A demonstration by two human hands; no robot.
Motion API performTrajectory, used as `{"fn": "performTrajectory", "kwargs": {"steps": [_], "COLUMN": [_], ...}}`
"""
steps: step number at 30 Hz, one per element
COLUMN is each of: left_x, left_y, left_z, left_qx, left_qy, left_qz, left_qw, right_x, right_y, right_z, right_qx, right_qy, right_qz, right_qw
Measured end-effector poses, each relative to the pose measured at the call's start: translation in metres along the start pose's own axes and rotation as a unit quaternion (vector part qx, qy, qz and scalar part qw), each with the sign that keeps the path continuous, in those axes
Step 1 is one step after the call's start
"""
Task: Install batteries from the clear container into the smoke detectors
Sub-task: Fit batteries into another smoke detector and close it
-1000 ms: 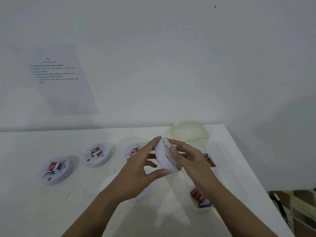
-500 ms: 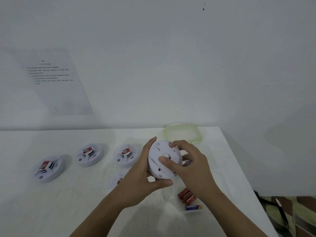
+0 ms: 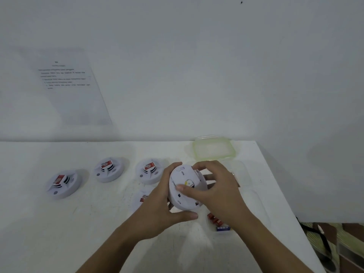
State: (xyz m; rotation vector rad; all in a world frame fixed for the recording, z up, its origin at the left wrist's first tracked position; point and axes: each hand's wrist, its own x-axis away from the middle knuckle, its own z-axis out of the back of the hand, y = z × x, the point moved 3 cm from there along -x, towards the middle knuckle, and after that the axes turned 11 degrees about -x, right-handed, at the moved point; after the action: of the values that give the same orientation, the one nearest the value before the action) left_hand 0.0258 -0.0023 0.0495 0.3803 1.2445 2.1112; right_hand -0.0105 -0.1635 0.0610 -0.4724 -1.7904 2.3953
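Two bare forearms, left hand (image 3: 157, 209), right hand (image 3: 218, 196), slender fingers (image 3: 185, 216), short trimmed nails

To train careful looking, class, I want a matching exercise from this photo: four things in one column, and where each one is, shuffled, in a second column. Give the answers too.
Things
1. tilted smoke detector
2. green-rimmed lid
3. printed sheet
4. red batteries

Places
A. on the wall
B. in the clear container, by the right wrist
C. between the left hand and right hand
D. flat on the table, at its far edge

Pairs: 1-C, 2-D, 3-A, 4-B
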Motion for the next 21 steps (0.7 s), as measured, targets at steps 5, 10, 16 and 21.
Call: {"fn": "performTrajectory", "kwargs": {"steps": [5,10,16,21], "left_x": [0.002,0.006,0.007,0.005], "left_y": [-0.011,-0.009,0.0,0.004], "left_z": [0.01,0.02,0.035,0.04], "left_qx": [-0.03,-0.022,-0.071,-0.083], "left_qy": [0.04,0.038,-0.01,-0.017], "left_qz": [-0.008,-0.007,-0.026,-0.036], "left_qw": [0.999,0.999,0.997,0.996], "right_x": [0.001,0.002,-0.002,-0.005], "right_y": [-0.007,-0.011,-0.014,-0.019], "right_z": [-0.009,-0.015,-0.015,-0.012], "right_qx": [0.031,-0.001,-0.055,-0.049], "right_qy": [0.003,-0.011,-0.031,-0.061], "right_qz": [0.025,0.032,0.032,0.054], "right_qw": [0.999,0.999,0.997,0.995]}}
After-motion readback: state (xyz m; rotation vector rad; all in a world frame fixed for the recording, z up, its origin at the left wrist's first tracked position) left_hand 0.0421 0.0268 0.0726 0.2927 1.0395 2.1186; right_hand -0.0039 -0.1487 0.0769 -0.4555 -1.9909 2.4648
